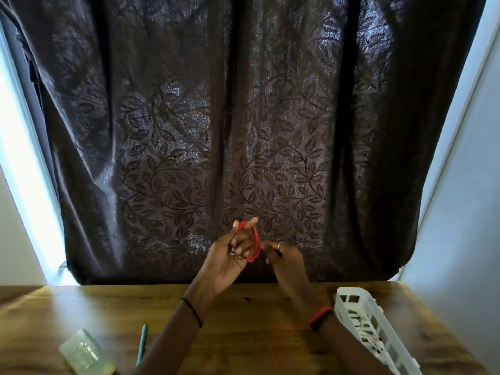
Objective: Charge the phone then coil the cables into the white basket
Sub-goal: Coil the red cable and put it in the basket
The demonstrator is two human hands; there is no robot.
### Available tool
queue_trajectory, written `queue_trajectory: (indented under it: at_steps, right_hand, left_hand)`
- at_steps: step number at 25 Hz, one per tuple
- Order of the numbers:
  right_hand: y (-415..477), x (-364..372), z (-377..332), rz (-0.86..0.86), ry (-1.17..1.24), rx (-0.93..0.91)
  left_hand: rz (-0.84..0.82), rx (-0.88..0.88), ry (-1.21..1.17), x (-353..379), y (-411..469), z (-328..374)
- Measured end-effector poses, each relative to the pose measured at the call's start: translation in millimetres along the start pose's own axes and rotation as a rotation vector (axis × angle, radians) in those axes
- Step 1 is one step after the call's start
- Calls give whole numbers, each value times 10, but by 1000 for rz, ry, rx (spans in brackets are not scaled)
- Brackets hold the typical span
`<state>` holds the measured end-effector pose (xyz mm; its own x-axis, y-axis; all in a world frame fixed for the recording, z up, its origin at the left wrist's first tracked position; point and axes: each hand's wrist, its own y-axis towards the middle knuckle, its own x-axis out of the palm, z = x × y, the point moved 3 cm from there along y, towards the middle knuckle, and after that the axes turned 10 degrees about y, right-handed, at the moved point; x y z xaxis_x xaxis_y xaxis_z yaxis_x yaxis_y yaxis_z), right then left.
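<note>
Step in hand: the red cable [253,240] was being coiled, looped round the fingers of the left hand [230,255], raised above the table [243,320]
Left grip: closed on the coil, metal plugs showing at the palm
Right grip: right hand [284,258] just beside the coil, fingers pinched; whether it held a strand I could not tell
White basket [365,328]: at the right, cables already inside
Next move, by my guess: tuck the loose end, then carry the coil across into the basket
Phone: not seen

- The white slotted plastic basket [359,320] runs off the bottom edge; its contents are a tangle too small to identify.
- The pale translucent rectangular block [86,351] carries unreadable print.
- The thin blue stick [141,345] disappears behind the left forearm.
</note>
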<state>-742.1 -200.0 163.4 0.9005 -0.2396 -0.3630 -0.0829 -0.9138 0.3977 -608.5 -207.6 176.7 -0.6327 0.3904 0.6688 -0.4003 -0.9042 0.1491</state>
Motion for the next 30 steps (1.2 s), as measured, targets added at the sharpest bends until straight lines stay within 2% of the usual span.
queue_trajectory:
  at_steps: [3,5,7,8,10,11,14,17,20,23,25,27,30]
  right_hand:
    - [-131,124,-59,-149,-460,-45]
    - [-224,180,-176,-133,-681,-123]
    - [-330,220,-292,-118,-771,-236]
    - [-348,234,-335,-165,-758,-243]
    - [-355,255,-364,-322,-722,-169]
    - [-347,240,-382,-346,-733,-155]
    - [-302,143,-449,-280,-764,-229]
    - [-265,-11,-545,-109,-823,-399]
    - [-205,-140,-568,-10,-852,-537]
    - [-153,-251,-527,52,-810,-586]
    - [-91,-332,-523,105,-776,-576]
    - [-52,-389,-530,127,-720,-539]
    - [1,-423,-533,68,-492,-422]
  left_hand:
    - [37,52,-5,-45,44,38]
    - [75,92,56,-47,61,63]
    - [136,121,241,-39,93,48]
    - [164,141,362,-28,111,42]
    - [200,187,639,11,142,43]
    - [215,213,788,36,149,53]
    - [225,317,1120,87,129,99]
    - [142,385,1322,67,116,131]
    - [171,408,1517,-21,104,175]
    - [176,402,1557,-68,103,160]
    - [99,319,1494,-18,103,141]
    - [42,209,1350,5,99,131]
    - [-31,4,981,12,25,142]
